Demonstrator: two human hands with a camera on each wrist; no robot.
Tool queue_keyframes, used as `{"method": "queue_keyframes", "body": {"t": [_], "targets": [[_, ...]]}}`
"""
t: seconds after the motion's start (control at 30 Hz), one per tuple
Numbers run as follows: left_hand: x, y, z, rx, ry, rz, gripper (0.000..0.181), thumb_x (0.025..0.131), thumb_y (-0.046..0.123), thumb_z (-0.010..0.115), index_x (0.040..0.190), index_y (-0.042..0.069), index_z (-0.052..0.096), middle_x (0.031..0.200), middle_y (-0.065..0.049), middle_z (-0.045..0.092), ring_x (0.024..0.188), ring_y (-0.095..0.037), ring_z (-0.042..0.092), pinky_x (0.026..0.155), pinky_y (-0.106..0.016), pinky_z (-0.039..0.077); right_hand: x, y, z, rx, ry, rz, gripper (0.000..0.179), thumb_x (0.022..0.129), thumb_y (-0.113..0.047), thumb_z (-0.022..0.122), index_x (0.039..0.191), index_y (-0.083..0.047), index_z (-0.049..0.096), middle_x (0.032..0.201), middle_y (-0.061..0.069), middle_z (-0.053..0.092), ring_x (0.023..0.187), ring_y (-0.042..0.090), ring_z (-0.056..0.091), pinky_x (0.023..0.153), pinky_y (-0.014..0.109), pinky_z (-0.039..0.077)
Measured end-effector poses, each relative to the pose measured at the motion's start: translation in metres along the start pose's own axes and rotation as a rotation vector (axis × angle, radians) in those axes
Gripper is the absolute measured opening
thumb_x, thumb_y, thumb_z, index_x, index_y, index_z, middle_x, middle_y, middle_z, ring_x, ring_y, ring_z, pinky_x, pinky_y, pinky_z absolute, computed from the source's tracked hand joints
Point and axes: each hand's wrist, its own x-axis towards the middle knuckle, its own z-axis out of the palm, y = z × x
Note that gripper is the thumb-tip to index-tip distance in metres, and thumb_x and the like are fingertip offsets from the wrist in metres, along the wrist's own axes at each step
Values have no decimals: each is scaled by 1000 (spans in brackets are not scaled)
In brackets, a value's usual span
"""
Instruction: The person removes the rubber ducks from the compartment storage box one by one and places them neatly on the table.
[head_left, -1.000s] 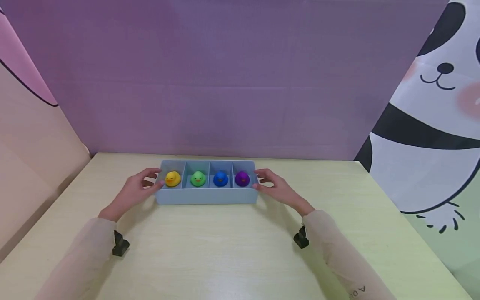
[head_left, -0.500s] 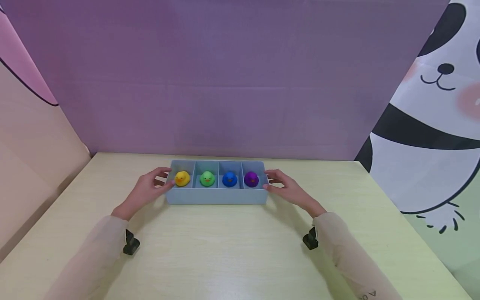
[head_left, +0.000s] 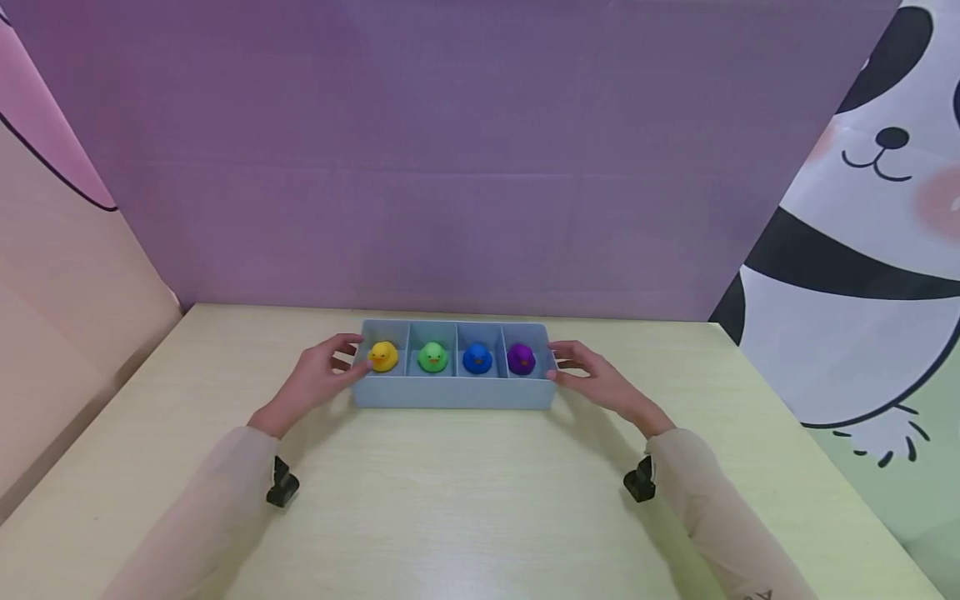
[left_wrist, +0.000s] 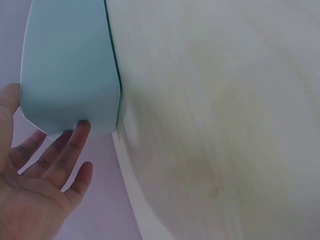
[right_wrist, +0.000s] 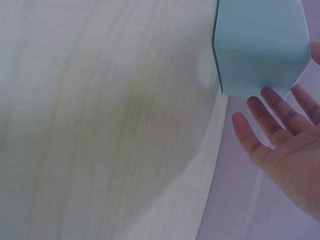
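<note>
A purple cloth [head_left: 450, 167] hangs across the back of the room, one panda drawing [head_left: 862, 242] fills the wall to the right, and one pale wood table [head_left: 450, 500] stands in front. By its far edge sits one blue-grey tray [head_left: 453, 393], long side to the person, with three dividers making four compartments. I count four ducks, one to each compartment: from the left, yellow duck [head_left: 384, 357], green duck [head_left: 432, 357], blue duck [head_left: 477, 359], purple duck [head_left: 521, 360].

Two arms reach in from the near corners and converge on the tray, in two beige sleeves [head_left: 202, 508], with a black clip [head_left: 282, 483] at each wrist. The left hand [head_left: 318, 375] grips the left end, thumb at the near corner of the rim just beside the yellow duck, fingers on the end wall. The right hand [head_left: 598, 382] mirrors it by the purple duck. On both, the fingers are spread and slightly bent, palm towards the tray, little finger clear of the wall.
</note>
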Motion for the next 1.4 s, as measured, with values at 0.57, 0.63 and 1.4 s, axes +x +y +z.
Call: {"method": "queue_keyframes", "body": {"t": [0.57, 0.63, 1.4], "targets": [[8, 15, 16, -20, -35, -21, 53, 86, 28, 63, 130, 4, 45, 124, -19, 53, 99, -32, 61, 83, -40, 52, -15, 11, -14, -7, 16, -11, 57, 90, -28, 58, 137, -6, 35, 139, 17, 40, 124, 37, 43, 99, 52, 38], [9, 17, 17, -26, -38, -20, 53, 86, 28, 63, 130, 4, 45, 125, -19, 53, 99, -32, 61, 83, -40, 52, -16, 11, -16, -12, 15, -14, 57, 90, -27, 58, 137, -6, 35, 139, 17, 41, 124, 38, 42, 100, 52, 37], [11, 13, 17, -54, -55, 23, 49, 86, 30, 62, 128, 9, 49, 121, -17, 56, 97, -31, 63, 83, -41, 52, -12, 7, -25, -71, 37, -48, 52, 87, -18, 61, 130, 3, 41, 133, 22, 44, 120, 42, 44, 98, 56, 37]]}}
